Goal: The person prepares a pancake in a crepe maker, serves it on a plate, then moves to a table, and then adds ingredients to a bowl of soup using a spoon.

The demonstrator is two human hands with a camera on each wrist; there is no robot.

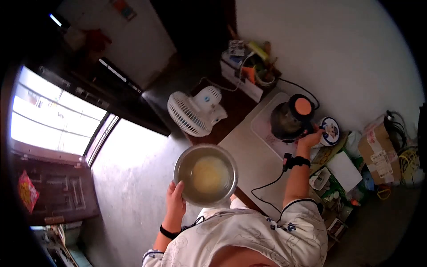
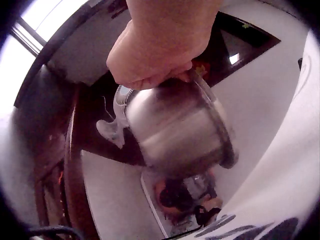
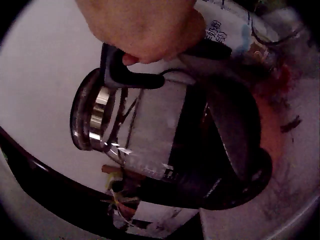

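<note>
No word can be read for certain.
Chinese characters stand on the white tub (image 3: 220, 30), too blurred to make out; pale print on the jug (image 3: 155, 120) is equally unclear. A gold character on the red door paper (image 1: 29, 191), the carton (image 1: 379, 153) label's print and the fan (image 1: 209, 103) badge are too small.
</note>
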